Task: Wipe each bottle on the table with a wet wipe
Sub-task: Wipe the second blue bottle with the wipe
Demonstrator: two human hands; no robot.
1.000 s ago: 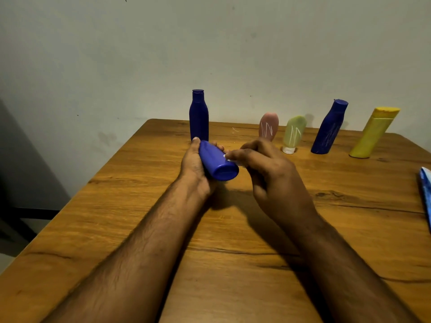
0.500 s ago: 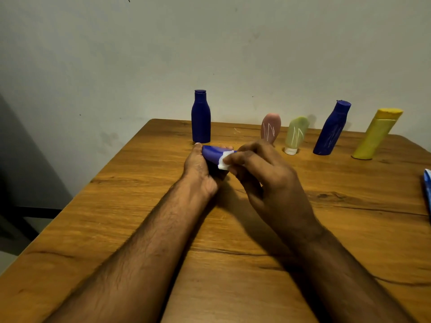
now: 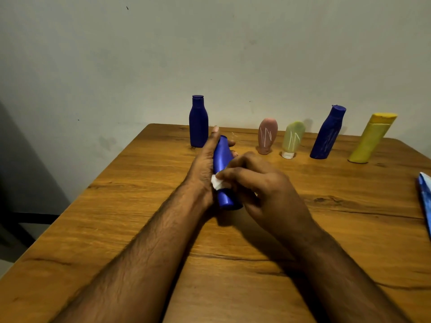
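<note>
My left hand (image 3: 205, 164) grips a blue bottle (image 3: 222, 159) held lengthways above the table, one end pointing toward me. My right hand (image 3: 261, 187) pinches a small white wet wipe (image 3: 217, 182) against the bottle's near part. Along the back edge stand a dark blue bottle (image 3: 198, 122), a pink tube (image 3: 267, 136), a pale green tube (image 3: 292, 139), a leaning blue bottle (image 3: 327, 134) and a yellow bottle (image 3: 371, 138). White scribble marks show on the pink, green and leaning blue ones.
The wooden table (image 3: 233, 264) stands against a grey wall. A blue and white packet (image 3: 425, 197) lies at the right edge. The table's left edge drops off to a dark floor.
The blue bottle has turned so it lies lengthways with one end toward me. My right hand has slid the wipe along it to the near part.
</note>
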